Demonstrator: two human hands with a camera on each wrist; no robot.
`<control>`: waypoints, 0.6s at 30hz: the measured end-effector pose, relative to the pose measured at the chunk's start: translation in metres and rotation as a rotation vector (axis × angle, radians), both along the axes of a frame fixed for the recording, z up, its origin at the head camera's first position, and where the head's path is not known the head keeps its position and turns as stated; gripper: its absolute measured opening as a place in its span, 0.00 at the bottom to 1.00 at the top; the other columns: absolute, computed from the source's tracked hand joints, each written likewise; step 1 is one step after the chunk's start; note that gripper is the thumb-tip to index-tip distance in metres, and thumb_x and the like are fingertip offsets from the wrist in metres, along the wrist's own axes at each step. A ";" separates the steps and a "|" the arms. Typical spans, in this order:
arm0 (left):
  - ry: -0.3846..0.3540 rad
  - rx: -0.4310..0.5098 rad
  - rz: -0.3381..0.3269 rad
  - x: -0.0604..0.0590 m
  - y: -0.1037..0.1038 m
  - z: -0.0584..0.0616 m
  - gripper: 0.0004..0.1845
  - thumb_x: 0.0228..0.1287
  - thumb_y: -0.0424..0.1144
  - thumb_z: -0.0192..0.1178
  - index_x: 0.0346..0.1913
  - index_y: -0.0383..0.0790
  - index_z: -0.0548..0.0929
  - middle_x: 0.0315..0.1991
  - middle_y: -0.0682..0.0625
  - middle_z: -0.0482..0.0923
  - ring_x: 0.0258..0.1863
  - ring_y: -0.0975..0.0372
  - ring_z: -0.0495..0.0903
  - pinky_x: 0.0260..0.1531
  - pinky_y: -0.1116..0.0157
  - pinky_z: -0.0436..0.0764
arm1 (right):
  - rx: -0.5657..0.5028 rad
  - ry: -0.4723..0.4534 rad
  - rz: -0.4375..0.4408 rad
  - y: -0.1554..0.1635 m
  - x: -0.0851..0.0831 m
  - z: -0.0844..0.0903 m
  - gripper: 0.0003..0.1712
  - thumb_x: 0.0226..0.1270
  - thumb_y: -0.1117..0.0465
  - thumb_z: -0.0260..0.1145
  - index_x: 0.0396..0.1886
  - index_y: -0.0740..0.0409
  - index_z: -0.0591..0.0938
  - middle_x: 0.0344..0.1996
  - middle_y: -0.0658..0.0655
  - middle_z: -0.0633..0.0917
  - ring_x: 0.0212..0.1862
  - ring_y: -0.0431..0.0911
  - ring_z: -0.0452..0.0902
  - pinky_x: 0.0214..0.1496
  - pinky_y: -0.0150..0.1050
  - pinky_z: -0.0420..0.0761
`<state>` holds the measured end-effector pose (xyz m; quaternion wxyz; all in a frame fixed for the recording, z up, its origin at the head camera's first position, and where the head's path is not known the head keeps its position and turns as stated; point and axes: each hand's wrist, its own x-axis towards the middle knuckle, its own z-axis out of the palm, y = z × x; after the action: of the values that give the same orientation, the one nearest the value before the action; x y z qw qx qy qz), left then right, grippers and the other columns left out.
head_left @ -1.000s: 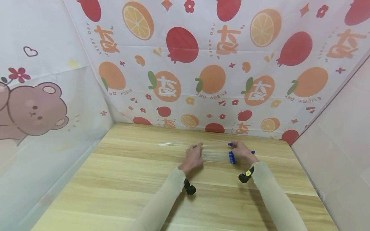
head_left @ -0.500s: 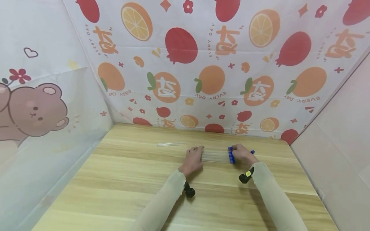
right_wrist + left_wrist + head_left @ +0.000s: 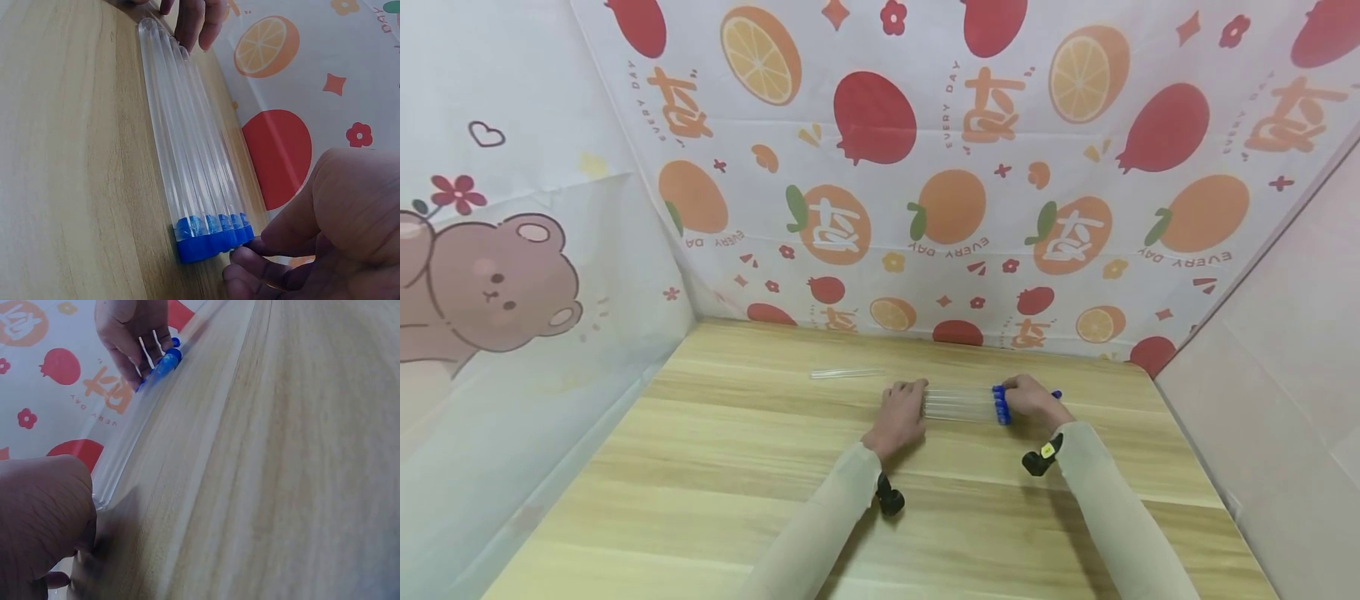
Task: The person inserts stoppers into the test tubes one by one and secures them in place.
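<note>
Several clear test tubes (image 3: 958,405) with blue caps (image 3: 1002,408) lie side by side in a row on the wooden table. My right hand (image 3: 1033,400) is at the capped end; its thumb and forefinger pinch the cap (image 3: 249,234) of the farthest tube in the right wrist view. At the rounded, uncapped ends is my left hand (image 3: 901,417), fingers reaching down and touching the tube tips. The left wrist view shows the back of that hand (image 3: 47,519) near the tube ends, with the right hand (image 3: 134,331) beyond at the caps.
A few clear tubes (image 3: 847,373), no caps visible on them, lie farther left on the table (image 3: 715,467). A loose blue piece (image 3: 1057,394) shows just right of my right hand. A fruit-printed cloth (image 3: 880,200) hangs behind the table's back edge.
My right hand has brought a capped tube from slightly behind the row toward me, until it lies against the others. My left hand has stayed near the rounded ends.
</note>
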<state>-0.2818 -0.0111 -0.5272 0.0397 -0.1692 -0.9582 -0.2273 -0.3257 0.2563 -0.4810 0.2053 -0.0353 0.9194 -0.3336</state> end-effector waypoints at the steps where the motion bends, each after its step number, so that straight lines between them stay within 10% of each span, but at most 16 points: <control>1: 0.001 -0.003 0.002 0.000 0.000 0.000 0.32 0.60 0.27 0.59 0.70 0.38 0.69 0.65 0.38 0.79 0.65 0.44 0.74 0.69 0.47 0.70 | -0.002 0.001 -0.002 0.000 0.000 0.000 0.30 0.67 0.68 0.48 0.69 0.76 0.70 0.68 0.75 0.72 0.73 0.66 0.65 0.78 0.64 0.62; 18: 0.045 0.020 -0.002 -0.002 -0.004 0.005 0.27 0.66 0.28 0.55 0.69 0.36 0.69 0.62 0.37 0.79 0.62 0.44 0.76 0.64 0.48 0.76 | -0.019 -0.003 -0.027 0.010 -0.005 0.014 0.31 0.73 0.63 0.46 0.73 0.71 0.65 0.71 0.74 0.69 0.71 0.68 0.66 0.74 0.63 0.67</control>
<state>-0.2842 -0.0152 -0.5222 0.0626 -0.1749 -0.9546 -0.2329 -0.3302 0.2662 -0.4672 0.2019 -0.0243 0.9163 -0.3451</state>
